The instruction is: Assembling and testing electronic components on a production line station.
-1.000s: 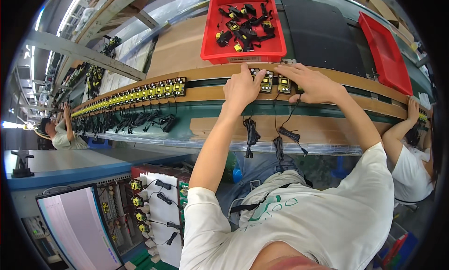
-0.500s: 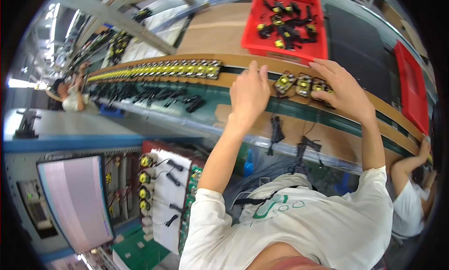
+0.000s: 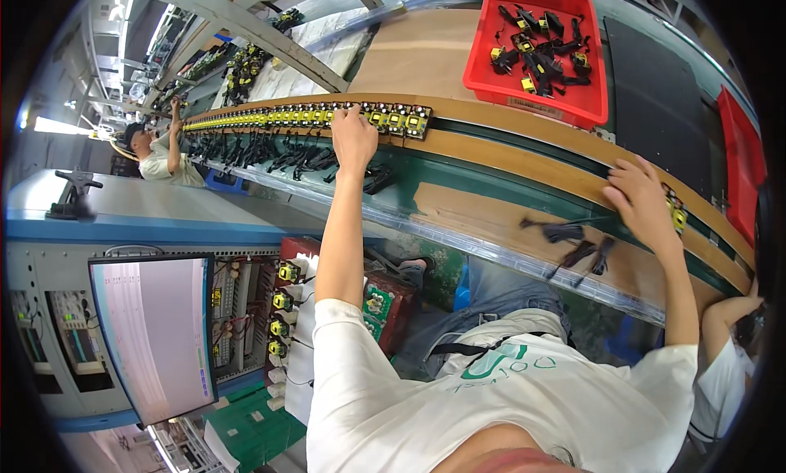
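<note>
A long row of small circuit boards with yellow transformers (image 3: 393,119) runs along the brown-edged rail to the left. My left hand (image 3: 354,141) is over this row near its right end, fingers bent together onto the boards; what they pinch is hidden. Further right, my right hand (image 3: 643,199) hovers at the rail with its fingers apart and nothing visible in them. Just right of it sits a short group of similar boards (image 3: 677,214), partly hidden by the hand. Black cables (image 3: 577,248) trail below on the near side, slightly blurred.
A red bin (image 3: 536,104) of black and yellow parts stands behind the rail; another red bin (image 3: 741,162) is far right. A monitor (image 3: 155,334) and test rack stand lower left. Co-workers are at the line's far left (image 3: 160,153) and right edge (image 3: 720,366).
My left hand has gone left onto the long row. My right hand has moved right, and the short group of boards and its cables now lie further right. The view has shifted.
</note>
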### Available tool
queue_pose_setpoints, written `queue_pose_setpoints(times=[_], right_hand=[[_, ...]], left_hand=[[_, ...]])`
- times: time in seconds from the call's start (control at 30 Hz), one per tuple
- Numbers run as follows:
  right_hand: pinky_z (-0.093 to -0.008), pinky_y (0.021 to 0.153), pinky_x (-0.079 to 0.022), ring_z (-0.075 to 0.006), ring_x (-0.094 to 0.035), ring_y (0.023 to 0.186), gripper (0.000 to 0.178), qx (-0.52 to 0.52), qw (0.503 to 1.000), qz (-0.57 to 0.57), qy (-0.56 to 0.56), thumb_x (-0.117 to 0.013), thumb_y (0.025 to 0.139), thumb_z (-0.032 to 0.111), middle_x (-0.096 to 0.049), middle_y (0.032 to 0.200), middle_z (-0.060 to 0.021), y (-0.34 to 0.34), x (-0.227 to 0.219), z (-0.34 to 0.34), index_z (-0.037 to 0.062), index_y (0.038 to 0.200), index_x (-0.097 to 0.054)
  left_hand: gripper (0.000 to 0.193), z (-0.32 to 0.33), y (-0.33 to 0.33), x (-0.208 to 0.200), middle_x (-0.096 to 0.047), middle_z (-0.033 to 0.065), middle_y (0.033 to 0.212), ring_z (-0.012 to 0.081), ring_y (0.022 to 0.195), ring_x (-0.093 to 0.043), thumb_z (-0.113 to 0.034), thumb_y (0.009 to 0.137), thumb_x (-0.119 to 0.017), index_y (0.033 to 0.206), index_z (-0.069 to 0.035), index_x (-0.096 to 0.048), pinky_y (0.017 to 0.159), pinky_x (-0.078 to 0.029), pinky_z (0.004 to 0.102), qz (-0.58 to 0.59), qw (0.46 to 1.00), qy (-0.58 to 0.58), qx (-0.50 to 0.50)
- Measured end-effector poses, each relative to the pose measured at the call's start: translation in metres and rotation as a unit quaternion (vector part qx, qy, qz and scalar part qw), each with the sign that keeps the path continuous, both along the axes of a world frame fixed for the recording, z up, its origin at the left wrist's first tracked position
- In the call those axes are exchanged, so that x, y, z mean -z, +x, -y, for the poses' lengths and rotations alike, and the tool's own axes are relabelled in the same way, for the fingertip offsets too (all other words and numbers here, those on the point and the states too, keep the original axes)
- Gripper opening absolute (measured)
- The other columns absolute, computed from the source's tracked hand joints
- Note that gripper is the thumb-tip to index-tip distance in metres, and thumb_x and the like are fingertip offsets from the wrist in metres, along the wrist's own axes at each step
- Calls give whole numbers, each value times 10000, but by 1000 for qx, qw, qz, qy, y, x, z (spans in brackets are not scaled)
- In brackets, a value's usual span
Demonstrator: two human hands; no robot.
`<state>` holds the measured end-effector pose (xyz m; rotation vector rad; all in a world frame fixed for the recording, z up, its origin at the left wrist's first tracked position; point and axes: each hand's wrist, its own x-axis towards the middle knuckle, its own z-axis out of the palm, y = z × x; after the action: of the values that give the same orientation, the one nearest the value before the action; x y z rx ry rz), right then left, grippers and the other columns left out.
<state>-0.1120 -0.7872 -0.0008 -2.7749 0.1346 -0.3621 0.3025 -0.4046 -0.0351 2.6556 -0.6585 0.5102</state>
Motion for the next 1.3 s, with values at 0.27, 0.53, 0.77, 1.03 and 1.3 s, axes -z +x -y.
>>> queue_pose_setpoints(times=[0.27, 0.53, 0.77, 1.03, 1.3], right_hand=[[-349, 870, -534, -270, -704, 954, 397, 206, 943, 36, 258, -641, 1078, 232, -759, 1127, -121, -23, -13, -26, 9, 1406, -660], [-386, 994, -522, -315, -693, 1115, 696, 269, 927, -34, 259, -666, 1040, 510, -714, 1289, -143, 28, 48, -6, 72, 1560, -518], [-350, 1008, -526, -246, -662, 1117, 537, 223, 898, 116, 362, -849, 906, 221, -695, 1308, -137, 48, 44, -21, 41, 1375, -655], [-315, 949, -534, -212, -645, 1159, 478, 89, 776, 71, 620, -711, 1051, 235, -654, 1346, -116, 35, -5, -63, 96, 1480, -552], [-250, 550, -510, -208, -685, 769, 679, -285, 662, -188, 667, -780, 905, 384, -649, 1198, -145, 49, -66, -252, 119, 1455, -482]], left_hand=[[352, 89, -80, -32, -793, 177, 1133, 380, 937, -739, -266, 1042, -626, 1258, -18, -751, 830, -575, 436, -253, 953, -98, 136], [761, 209, -182, 17, -817, 56, 1148, 276, 1019, -734, -645, 884, -757, 1460, -162, -638, 1089, -356, 459, -338, 904, -80, 248], [653, 220, -214, 36, -776, 86, 990, 330, 902, -716, -449, 629, -975, 1183, -196, -740, 956, -522, 441, -239, 927, -236, 165], [553, 132, -286, -31, -678, 71, 1086, 241, 942, -630, -142, 746, -907, 1191, -106, -580, 889, -528, 382, -356, 684, -615, 162], [617, -117, -455, -90, -643, 128, 1173, 265, 885, -701, 3, 864, -828, 1379, -141, -519, 650, -685, 393, -164, 534, -825, 85]])
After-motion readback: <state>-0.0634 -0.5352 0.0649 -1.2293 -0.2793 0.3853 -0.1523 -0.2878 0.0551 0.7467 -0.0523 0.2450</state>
